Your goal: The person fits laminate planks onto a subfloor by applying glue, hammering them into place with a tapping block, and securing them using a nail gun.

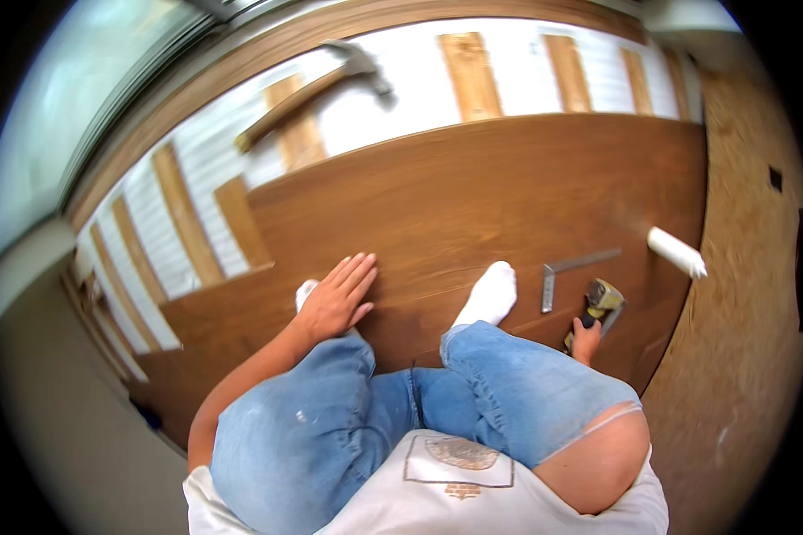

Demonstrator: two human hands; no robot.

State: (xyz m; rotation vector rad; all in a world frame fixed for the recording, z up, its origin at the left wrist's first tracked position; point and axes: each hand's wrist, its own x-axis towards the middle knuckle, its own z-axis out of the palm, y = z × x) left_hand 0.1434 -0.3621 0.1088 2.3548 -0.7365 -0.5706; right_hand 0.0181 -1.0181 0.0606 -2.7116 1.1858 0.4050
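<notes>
My left hand (337,294) lies flat on dark brown wooden planks (419,205), fingers stretched out, beside my left foot. My right hand (584,339), beside my right knee, grips the black handle of a yellow-and-black tool (605,296), which looks like a nailer or stapler. A metal square (553,276) lies on the planks left of the tool, and a white roll or tube (674,250) lies farther right. A claw hammer (308,98) with a wooden handle lies past the planks, across pale battens and white sheeting.
I sit with knees bent and white-socked feet (489,294) on the planks. Light battens (468,76) over white underlay run along the far side, under a wooden sill strip (178,107). A glazed window or door (53,134) is at the left, and chipboard (740,134) borders the right.
</notes>
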